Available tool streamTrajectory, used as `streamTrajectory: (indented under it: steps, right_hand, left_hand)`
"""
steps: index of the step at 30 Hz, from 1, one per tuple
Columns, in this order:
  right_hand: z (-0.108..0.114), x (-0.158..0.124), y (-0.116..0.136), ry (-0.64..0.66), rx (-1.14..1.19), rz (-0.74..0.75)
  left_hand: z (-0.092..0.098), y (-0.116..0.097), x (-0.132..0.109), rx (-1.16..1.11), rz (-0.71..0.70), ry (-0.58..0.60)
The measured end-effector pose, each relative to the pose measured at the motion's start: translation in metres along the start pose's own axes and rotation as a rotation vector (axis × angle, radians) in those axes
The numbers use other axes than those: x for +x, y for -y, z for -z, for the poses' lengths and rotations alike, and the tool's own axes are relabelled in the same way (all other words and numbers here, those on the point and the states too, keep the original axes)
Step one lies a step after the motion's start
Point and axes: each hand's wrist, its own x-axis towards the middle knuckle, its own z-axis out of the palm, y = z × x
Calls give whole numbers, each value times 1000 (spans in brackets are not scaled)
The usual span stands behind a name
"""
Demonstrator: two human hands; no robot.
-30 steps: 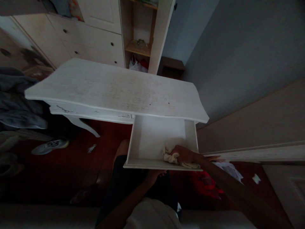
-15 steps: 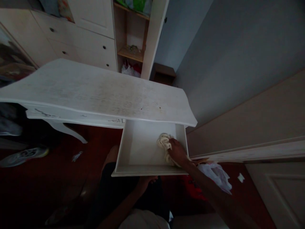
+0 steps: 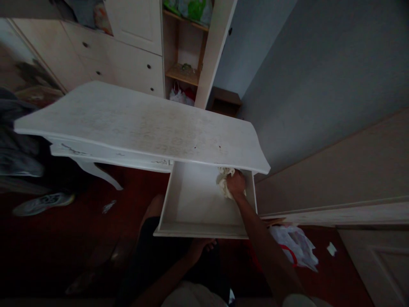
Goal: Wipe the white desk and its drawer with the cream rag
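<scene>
A pulled-out white drawer [image 3: 194, 200] juts from the right half of a white desk [image 3: 143, 113]. Inside it, near the back right corner, my right hand [image 3: 235, 183] is closed on a crumpled cream cloth [image 3: 225, 187], pressed against the drawer floor. Part of the cloth is hidden under the fingers. My left hand [image 3: 200, 249] is low, just under the drawer's front panel, above my lap. Its fingers look curled; whether they grip the drawer's underside is hidden.
Dark smudges cover the desktop's middle. Behind stand white cabinets [image 3: 137, 47] and an open shelf unit. A white plastic bag [image 3: 297, 245] lies on the red floor to the right, a shoe [image 3: 43, 204] to the left. A grey wall borders the desk's right end.
My right hand has pushed the cloth deeper into the drawer, toward the desk. My left hand stays beneath the drawer front. The view has shifted slightly.
</scene>
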Motion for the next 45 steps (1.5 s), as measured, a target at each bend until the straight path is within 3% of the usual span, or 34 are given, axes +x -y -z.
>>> streamTrajectory:
  steps: [5,14,18,23,28,32,34,36,40,43,45]
  right_hand:
    - [-1,-13,37,42,10,17]
    - [-29,-41,140,158,61,414]
    - [-37,-47,167,180,127,548]
    - [-31,-45,165,245,168,635]
    - [-20,-45,137,542,258,622]
    - [-25,-60,111,796,529,530]
    - [-25,-66,102,850,683,471]
    - [-18,-68,98,771,830,399]
    - [12,-61,108,459,1023,267]
    - [31,-62,127,309,1033,306]
    - [36,-70,142,293,973,400]
  left_hand:
    - [-3,-4,-1,1,12,35]
    - [0,-6,-1,32,35,61]
    - [2,-11,-2,101,107,13]
    - [1,-22,-7,171,162,-43]
    - [0,-28,-13,191,178,-53]
    - [0,-29,-13,189,174,-68]
    - [1,-30,-12,201,193,-57]
    - [2,-31,-12,218,217,-31]
    - [6,-36,-13,205,219,32]
    - [7,-40,-17,187,216,36]
    - [6,-42,-19,167,214,31]
